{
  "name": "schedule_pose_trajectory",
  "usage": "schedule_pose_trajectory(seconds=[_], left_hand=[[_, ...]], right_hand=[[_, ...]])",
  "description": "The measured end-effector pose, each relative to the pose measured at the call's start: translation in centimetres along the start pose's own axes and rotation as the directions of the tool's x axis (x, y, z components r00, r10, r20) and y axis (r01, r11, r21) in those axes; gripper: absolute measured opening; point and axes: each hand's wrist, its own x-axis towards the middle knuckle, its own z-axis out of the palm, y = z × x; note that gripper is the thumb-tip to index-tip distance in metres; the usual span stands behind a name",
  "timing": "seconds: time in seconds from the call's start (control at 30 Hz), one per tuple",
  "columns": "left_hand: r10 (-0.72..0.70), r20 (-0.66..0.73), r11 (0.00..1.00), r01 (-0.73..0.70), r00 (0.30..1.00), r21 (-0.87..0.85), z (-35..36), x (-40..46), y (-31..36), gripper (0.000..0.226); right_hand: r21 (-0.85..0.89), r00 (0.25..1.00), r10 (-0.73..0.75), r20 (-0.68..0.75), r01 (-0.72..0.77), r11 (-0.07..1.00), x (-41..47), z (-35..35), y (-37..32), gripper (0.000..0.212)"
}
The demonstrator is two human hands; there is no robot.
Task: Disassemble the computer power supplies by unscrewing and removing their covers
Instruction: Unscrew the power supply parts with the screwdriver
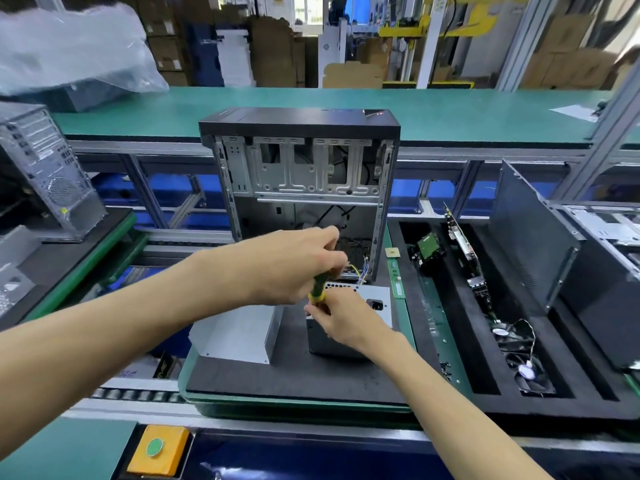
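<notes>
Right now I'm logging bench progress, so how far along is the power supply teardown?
Done, it seems: one silver cover lies loose on the black mat, and the open PC case stands behind. In hand: the left hand grips a green-handled screwdriver while the right hand steadies its lower end over the power supply. Left: this unit's cover still looks in place.

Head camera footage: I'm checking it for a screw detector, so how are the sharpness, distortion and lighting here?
Head view: the hands, the screwdriver and the power supply read fairly sharp; the plastic bag at top left is smeared by blur; wide-angle bending curves the green bench and the frame edges; lighting is even and soft, without harsh glare; the screw itself is hidden behind the fingers.
</notes>
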Motion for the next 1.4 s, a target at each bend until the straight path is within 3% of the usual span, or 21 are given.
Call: schedule_pose_trajectory(seconds=[0.03, 0.17, 0.23, 0.3, 0.33, 0.43, 0.47, 0.5, 0.57, 0.63, 0.67, 0.77, 0.8, 0.87, 0.93, 0.97, 1.1, 1.2, 1.23, 1.37, 1.4], left_hand=[[-0.034, 0.002, 0.998, 0.034, 0.999, 0.050, -0.1, 0.3, 0.2, 0.023], [-0.215, -0.077, 0.932, 0.228, 0.974, 0.281, 0.3, 0.9, 1.1, 0.050], [-0.116, -0.123, 0.974, 0.138, 0.986, 0.181, 0.5, 0.2, 0.6, 0.037], [-0.013, -0.072, 0.995, 0.020, 0.997, 0.098, 0.5, -0.2, 0.4, 0.031], [-0.034, -0.047, 0.992, 0.039, 0.998, 0.119, 0.4, 0.0, 0.4, 0.025], [-0.247, -0.071, 0.919, 0.257, 0.966, 0.300, -0.1, 1.0, 0.6, 0.052], [-0.264, -0.103, 0.916, 0.282, 0.959, 0.284, -0.1, 0.9, 0.4, 0.056], [-0.226, -0.142, 0.944, 0.252, 0.964, 0.211, -0.1, 0.6, 0.1, 0.053], [-0.052, -0.172, 0.999, 0.054, 0.984, 0.006, -0.3, 0.0, 0.0, 0.030], [0.034, -0.145, 0.997, -0.042, 0.989, -0.058, -0.3, 0.1, 0.2, 0.022], [-0.009, -0.142, 1.000, 0.008, 0.990, -0.007, -0.2, 0.6, 0.3, 0.020], [-0.246, -0.212, 0.928, 0.293, 0.946, 0.230, -0.4, 1.9, 0.2, 0.049], [-0.263, -0.251, 0.917, 0.322, 0.932, 0.235, -0.3, 1.9, -0.2, 0.053], [-0.159, -0.238, 0.977, 0.188, 0.958, 0.104, -0.2, 1.3, -0.7, 0.043], [-0.032, -0.135, 0.999, 0.027, 0.990, -0.044, -0.2, 1.0, -0.7, 0.029], [-0.037, -0.106, 0.999, 0.033, 0.994, -0.038, -0.3, 1.2, -0.7, 0.024], [-0.258, -0.180, 0.942, 0.288, 0.949, 0.171, -0.5, 1.8, -0.5, 0.055], [-0.104, -0.119, 0.994, 0.099, 0.987, -0.051, -0.6, 1.1, -0.6, 0.029], [-0.061, -0.102, 0.997, 0.056, 0.993, -0.051, -0.7, 1.1, -0.7, 0.021], [-0.167, -0.175, 0.963, 0.198, 0.970, 0.181, -1.5, 2.1, -1.4, 0.016], [-0.164, -0.182, 0.967, 0.194, 0.970, 0.163, -1.4, 2.0, -1.6, 0.020]], right_hand=[[0.001, 1.000, -0.013, -0.017, 0.013, 1.000, 0.0, 0.0, 0.0, 0.037], [0.042, 0.998, -0.001, -0.058, 0.004, 0.999, -0.3, -0.1, -0.3, 0.048], [0.077, 0.999, 0.012, -0.038, -0.009, 0.997, -0.4, -0.3, -0.3, 0.048], [0.114, 0.999, 0.016, -0.037, -0.011, 0.993, -0.2, -0.5, -0.2, 0.046], [0.107, 0.999, 0.007, -0.044, -0.002, 0.994, -0.2, -0.5, -0.1, 0.045], [0.104, 0.999, 0.007, -0.040, -0.003, 0.995, -0.4, -0.2, -0.3, 0.031], [0.111, 1.000, 0.020, -0.024, -0.018, 0.994, -0.4, -0.2, -0.4, 0.029], [0.111, 0.999, 0.032, -0.016, -0.030, 0.993, -0.4, -0.2, -0.3, 0.029], [0.111, 0.999, 0.055, 0.003, -0.055, 0.992, -0.1, -0.4, 0.0, 0.031], [0.131, 0.998, 0.060, 0.007, -0.060, 0.990, 0.1, -0.6, 0.3, 0.030], [0.125, 0.998, 0.056, 0.004, -0.056, 0.991, 0.1, -0.5, 0.4, 0.031], [0.085, 0.998, 0.064, 0.022, -0.065, 0.994, 0.1, -0.1, 0.4, 0.035], [0.086, 0.997, 0.071, 0.033, -0.073, 0.994, 0.2, -0.1, 0.4, 0.035], [0.100, 0.996, 0.068, 0.052, -0.072, 0.992, 0.4, -0.3, 0.6, 0.030], [0.117, 0.998, 0.048, 0.048, -0.054, 0.992, 0.5, -0.5, 0.8, 0.027], [0.114, 0.999, 0.032, 0.040, -0.036, 0.993, 0.5, -0.5, 0.8, 0.027], [0.089, 0.998, 0.038, 0.041, -0.042, 0.995, 0.6, 0.0, 0.9, 0.031], [0.110, 0.997, 0.055, 0.063, -0.062, 0.992, 1.2, 0.1, 1.5, 0.029], [0.120, 0.996, 0.053, 0.071, -0.061, 0.991, 1.4, 0.0, 1.7, 0.027], [0.153, 0.995, 0.054, 0.087, -0.067, 0.986, 1.6, 0.4, 2.2, 0.025], [0.170, 0.994, 0.053, 0.093, -0.068, 0.983, 1.6, 0.5, 2.3, 0.026]])
